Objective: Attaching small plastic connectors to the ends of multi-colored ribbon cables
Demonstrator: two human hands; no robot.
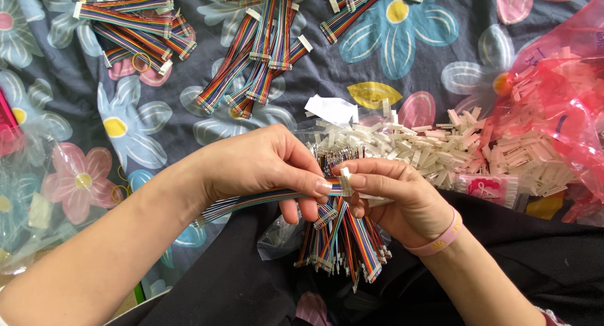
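Left hand [264, 169] pinches ribbon cable [251, 201] near its end. Right hand [393, 191] grips white connector [345, 173] at cable tip, also clutching cable bundle [343, 238]. Connector pile [440, 150] near cloth's [75, 87] right edge.

A grey flowered cloth [82, 99] covers the evenly lit surface.

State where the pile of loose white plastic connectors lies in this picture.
In the head view, the pile of white connectors lies right of centre on the flowered cloth, just beyond the right hand, spilling from the pink bag.
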